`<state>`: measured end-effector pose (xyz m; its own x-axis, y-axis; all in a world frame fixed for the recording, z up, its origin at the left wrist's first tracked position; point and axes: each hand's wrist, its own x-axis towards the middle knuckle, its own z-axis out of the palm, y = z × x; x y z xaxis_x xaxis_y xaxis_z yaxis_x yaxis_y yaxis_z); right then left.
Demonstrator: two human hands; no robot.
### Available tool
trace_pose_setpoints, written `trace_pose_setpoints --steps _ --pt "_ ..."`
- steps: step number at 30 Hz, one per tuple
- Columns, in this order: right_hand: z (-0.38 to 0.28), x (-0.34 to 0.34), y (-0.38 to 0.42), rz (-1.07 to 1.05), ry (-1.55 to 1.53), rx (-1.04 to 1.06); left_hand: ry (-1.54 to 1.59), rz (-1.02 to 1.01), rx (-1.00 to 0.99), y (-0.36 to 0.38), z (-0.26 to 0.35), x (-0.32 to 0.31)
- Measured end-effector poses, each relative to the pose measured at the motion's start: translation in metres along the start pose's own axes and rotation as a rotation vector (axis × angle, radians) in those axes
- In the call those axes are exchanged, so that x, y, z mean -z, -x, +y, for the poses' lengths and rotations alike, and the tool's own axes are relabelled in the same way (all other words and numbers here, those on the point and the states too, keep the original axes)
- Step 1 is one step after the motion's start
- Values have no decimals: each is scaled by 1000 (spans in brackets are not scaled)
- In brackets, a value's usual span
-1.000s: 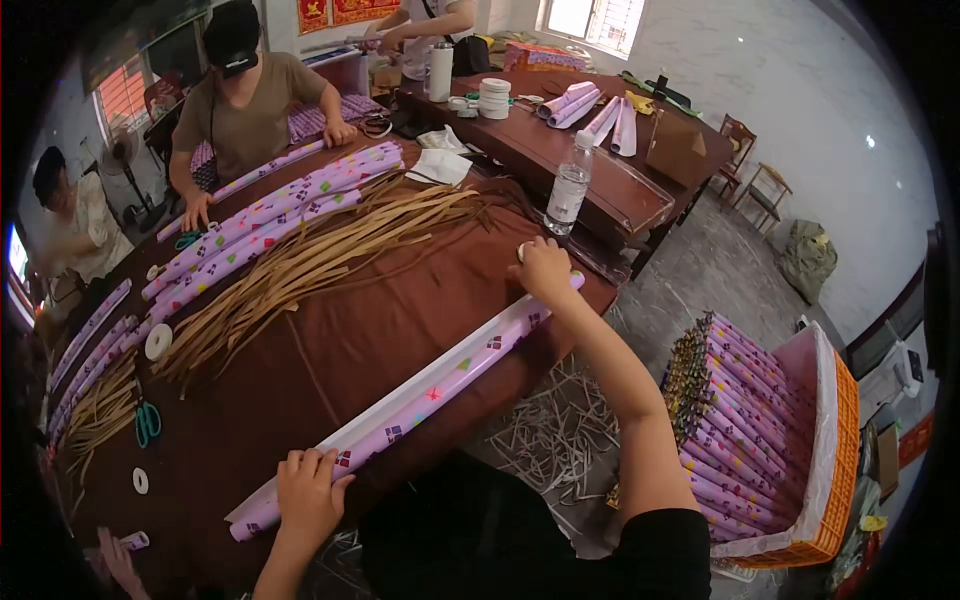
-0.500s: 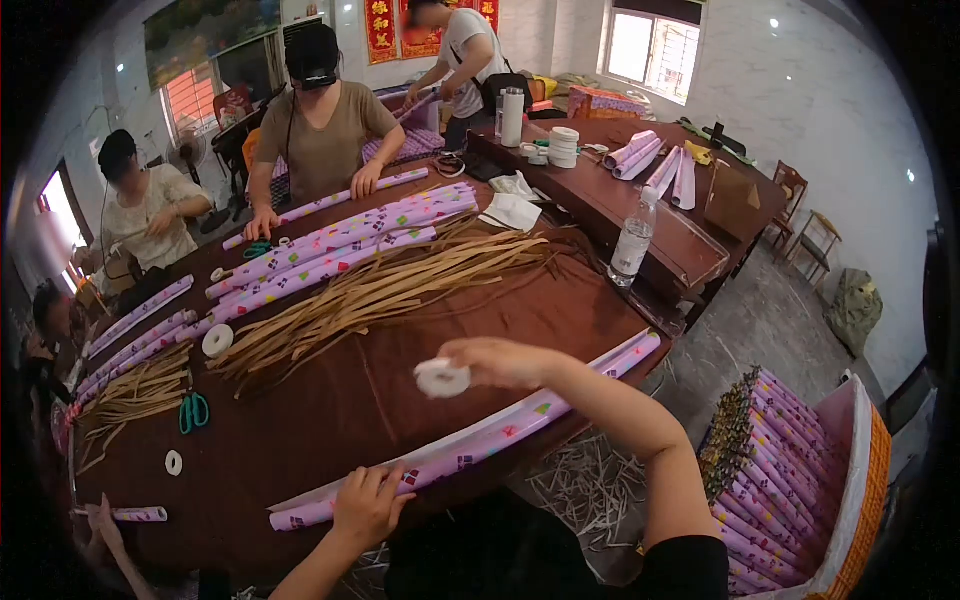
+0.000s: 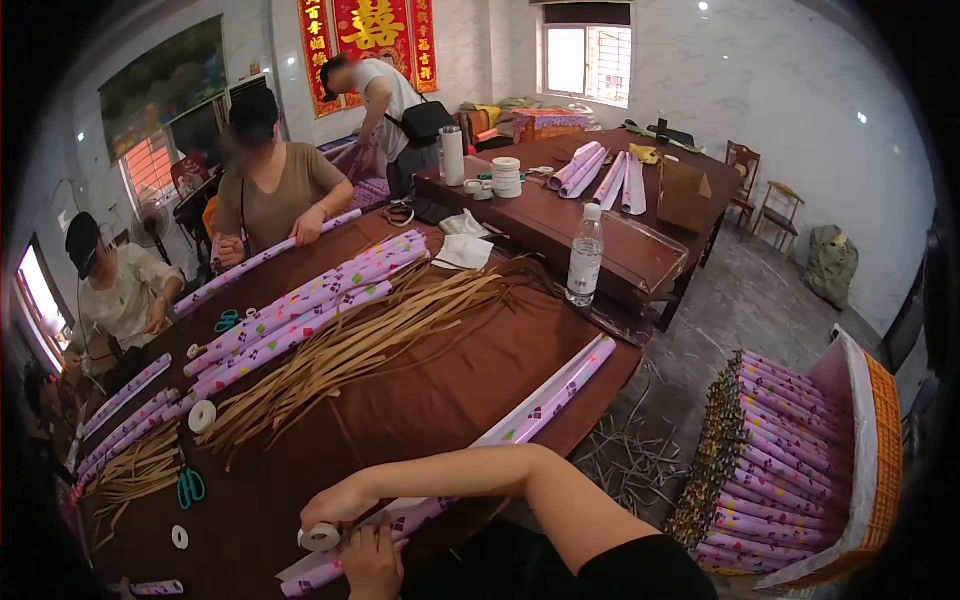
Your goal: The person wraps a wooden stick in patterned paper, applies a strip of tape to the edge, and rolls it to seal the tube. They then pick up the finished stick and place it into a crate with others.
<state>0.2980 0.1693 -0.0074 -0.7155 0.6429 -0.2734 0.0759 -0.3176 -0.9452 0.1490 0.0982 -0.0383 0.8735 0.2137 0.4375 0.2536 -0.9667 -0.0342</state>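
A long purple wrapped roll (image 3: 540,408) lies along the near edge of the brown table (image 3: 430,400). My right hand (image 3: 335,505) reaches across to the roll's left end and grips a white tape roll (image 3: 321,537) against it. My left hand (image 3: 372,562) rests on the purple roll just beside the tape, pressing it down. My right forearm crosses over the roll's near end and hides part of it.
Brown strips (image 3: 360,335) and more purple rolls (image 3: 300,305) cover the table's middle. A water bottle (image 3: 585,257) stands at the far right edge. An orange crate (image 3: 880,450) of finished rolls sits on the floor at right. Three people work at the far side.
My right hand carried the white tape roll from the purple roll's right end, over the table, down to its left end beside my left hand. The view tilted up.
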Motion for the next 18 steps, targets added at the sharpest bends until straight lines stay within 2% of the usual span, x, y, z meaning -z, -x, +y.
trace_pose_setpoints --steps 3,6,9,11,15,17,18 --pt "30 8 -11 22 14 37 6 18 -14 0 0 -3" --pt "40 10 -7 32 -169 35 22 29 -20 1 0 -6" --pt "38 10 -9 -22 -200 96 33 44 -16 1 0 -9" --pt "34 7 -9 -68 -59 130 37 42 -9 2 0 -10" --pt "42 2 0 -42 -196 243 45 41 38 5 1 -12" --pt "32 0 10 32 137 246 55 13 106 8 2 -13" --pt "28 -4 17 69 144 254 49 -51 158 -1 10 3"
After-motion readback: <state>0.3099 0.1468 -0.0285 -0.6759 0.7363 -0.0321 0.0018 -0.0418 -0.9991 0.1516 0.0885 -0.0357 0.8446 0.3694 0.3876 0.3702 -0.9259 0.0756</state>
